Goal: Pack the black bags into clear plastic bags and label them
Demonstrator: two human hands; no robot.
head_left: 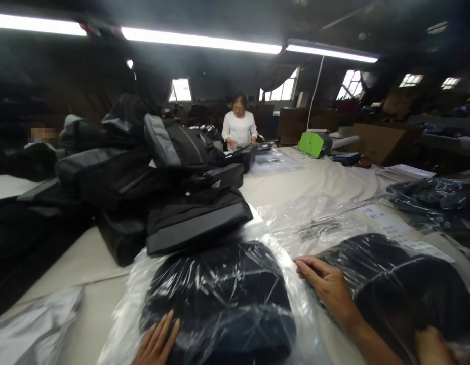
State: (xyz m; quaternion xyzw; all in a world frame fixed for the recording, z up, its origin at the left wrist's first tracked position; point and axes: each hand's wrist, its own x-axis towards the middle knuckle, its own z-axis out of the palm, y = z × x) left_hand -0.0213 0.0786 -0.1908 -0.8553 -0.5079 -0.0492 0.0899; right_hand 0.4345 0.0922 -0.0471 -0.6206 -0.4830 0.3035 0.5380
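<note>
In front of me lies a dark backpack (220,289) inside a clear plastic bag (121,314). My left hand (157,339) rests flat on the bag's lower left part, fingers stretched out. At the bag's right edge, my right hand (329,289) has thumb and fingers pinched together, seemingly on the plastic. A second dark backpack (409,284) in clear plastic lies to the right, partly behind my right forearm. Another hand (430,344), apparently a co-worker's and blurred, touches it at the lower right. Just beyond the first bag sits a black and grey bag (200,220).
A tall heap of black and grey bags (132,157) covers the table's left side. Flat clear plastic bags (318,223) and a printed sheet (385,218) lie ahead right. Farther back are a green box-shaped object (311,144) and a person in white (239,126). Cardboard (379,142) stands right.
</note>
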